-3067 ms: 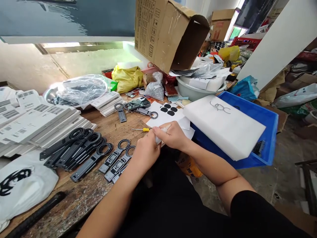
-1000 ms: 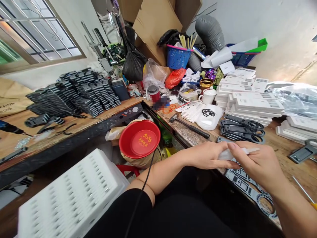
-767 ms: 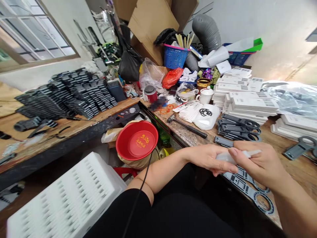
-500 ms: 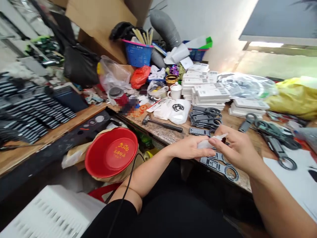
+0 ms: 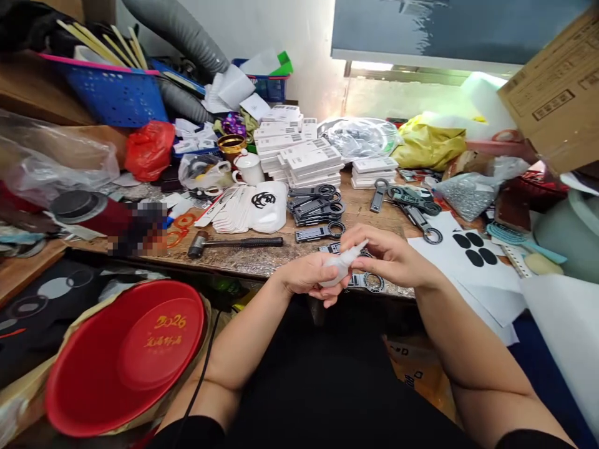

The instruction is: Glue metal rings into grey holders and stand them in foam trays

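My left hand [image 5: 306,277] curled closed around a small translucent white plastic piece [image 5: 341,265]; my right hand [image 5: 388,259] pinched its upper end, just right of the black-handled hammer [image 5: 234,243].

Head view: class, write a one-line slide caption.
Both hands, left hand and right hand, hold a small white packet above a cluttered workbench.

single head-worn view, close, forward and down over a cluttered workbench [image 5: 262,265]

Short black sleeves, forearms bare; black garment over lap; thin black cable [image 5: 199,380] along left arm.
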`<state>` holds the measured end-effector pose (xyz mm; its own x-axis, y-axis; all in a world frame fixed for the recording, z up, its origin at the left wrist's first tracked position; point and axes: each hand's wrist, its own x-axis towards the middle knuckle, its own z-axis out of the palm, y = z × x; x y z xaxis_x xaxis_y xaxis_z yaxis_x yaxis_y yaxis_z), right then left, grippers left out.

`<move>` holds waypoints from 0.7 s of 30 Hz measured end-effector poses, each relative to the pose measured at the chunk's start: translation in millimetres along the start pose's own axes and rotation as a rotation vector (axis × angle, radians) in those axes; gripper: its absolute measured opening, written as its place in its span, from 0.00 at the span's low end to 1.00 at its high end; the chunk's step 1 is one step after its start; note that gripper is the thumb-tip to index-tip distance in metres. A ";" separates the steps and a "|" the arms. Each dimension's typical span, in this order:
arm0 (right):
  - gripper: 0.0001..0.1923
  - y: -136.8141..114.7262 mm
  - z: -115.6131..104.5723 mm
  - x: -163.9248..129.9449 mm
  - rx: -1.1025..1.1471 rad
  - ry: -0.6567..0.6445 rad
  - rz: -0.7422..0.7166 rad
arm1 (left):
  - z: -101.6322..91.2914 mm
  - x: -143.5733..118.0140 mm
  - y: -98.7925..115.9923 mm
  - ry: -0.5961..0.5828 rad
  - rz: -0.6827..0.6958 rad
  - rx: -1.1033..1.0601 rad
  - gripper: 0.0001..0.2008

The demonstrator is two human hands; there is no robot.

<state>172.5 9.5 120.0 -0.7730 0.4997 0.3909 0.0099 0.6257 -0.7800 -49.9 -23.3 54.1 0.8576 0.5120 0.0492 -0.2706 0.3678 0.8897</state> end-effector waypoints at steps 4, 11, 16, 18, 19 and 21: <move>0.15 3.7 4.9 -1.5 0.121 0.179 0.214 | -1.9 6.6 -3.5 0.061 0.050 0.006 0.37; 0.19 7.1 2.9 2.6 0.304 0.251 0.331 | -8.4 20.2 -7.0 0.084 -0.022 -0.058 0.43; 0.39 12.1 -2.1 -1.7 0.487 0.271 0.282 | -8.9 27.6 -5.3 0.057 -0.018 -0.117 0.42; 0.42 13.2 -1.7 -4.0 0.466 0.320 0.294 | -7.7 30.3 -5.2 0.084 -0.013 -0.106 0.41; 0.42 13.6 -1.1 -4.7 0.434 0.356 0.306 | -7.0 31.6 -5.4 0.108 -0.010 -0.090 0.41; 0.39 14.2 0.4 -5.2 0.341 0.422 0.354 | -5.3 34.4 -6.2 0.163 -0.005 -0.049 0.41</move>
<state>176.5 15.6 106.7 -0.4436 0.8767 0.1859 -0.0374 0.1891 -0.9812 -21.1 -3.9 47.9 0.7780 0.6274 -0.0331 -0.2906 0.4061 0.8664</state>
